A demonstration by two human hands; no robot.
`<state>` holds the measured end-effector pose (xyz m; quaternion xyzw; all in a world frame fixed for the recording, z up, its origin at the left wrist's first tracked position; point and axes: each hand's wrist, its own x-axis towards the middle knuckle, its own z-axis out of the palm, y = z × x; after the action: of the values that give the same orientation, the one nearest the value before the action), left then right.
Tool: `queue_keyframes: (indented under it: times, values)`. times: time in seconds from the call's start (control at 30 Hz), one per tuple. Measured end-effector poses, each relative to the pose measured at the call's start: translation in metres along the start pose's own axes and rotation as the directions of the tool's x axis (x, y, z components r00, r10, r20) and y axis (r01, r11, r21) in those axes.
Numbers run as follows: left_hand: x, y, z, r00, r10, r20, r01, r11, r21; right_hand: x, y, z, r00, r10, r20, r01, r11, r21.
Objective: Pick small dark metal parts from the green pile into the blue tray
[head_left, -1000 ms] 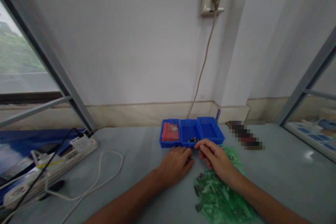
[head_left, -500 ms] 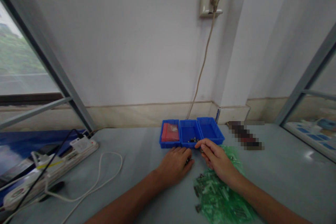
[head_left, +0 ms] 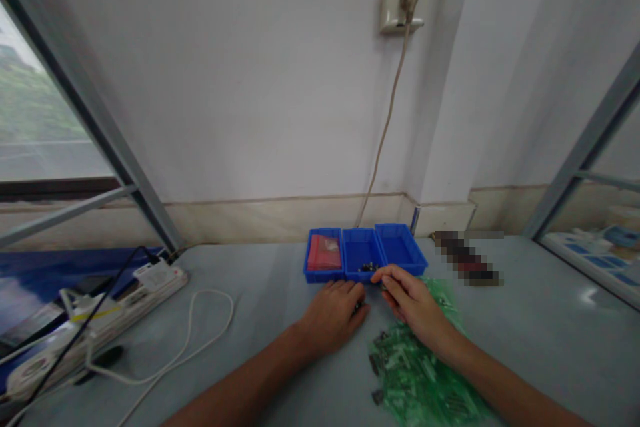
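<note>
My left hand [head_left: 336, 317] rests on the table in front of the blue bins, its fingers curled around small dark metal parts [head_left: 357, 307]. To its right, my right hand [head_left: 407, 300] has thumb and fingers pinched together at the front edge of the middle blue bin [head_left: 361, 250]; a small piece shows between them, too small to name. Small metal pieces [head_left: 369, 267] lie at the front of that bin. The left blue bin [head_left: 324, 276] holds red plastic bags [head_left: 324, 255]. Under my right wrist lies a green plastic bag [head_left: 425, 373] with several small parts.
The right blue bin [head_left: 400, 248] adjoins the middle one. A power strip [head_left: 95, 323] with chargers and a looped white cable [head_left: 193, 340] lie at the left. Behind the bins a cord [head_left: 387, 120] hangs from a wall socket. A blurred-out object [head_left: 467, 259] lies at the right.
</note>
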<state>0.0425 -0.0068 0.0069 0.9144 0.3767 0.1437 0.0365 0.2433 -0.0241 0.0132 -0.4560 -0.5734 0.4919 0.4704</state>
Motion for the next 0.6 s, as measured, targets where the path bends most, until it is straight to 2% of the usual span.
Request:
queue_keyframes:
  times: [0.6]
  values:
    - [0.0008,-0.0009,0.0026,1.0,-0.009,-0.003,0.009,1.0,0.009,-0.0002,0.0,-0.0008,1.0,-0.012,-0.001,0.012,1.0,-0.005]
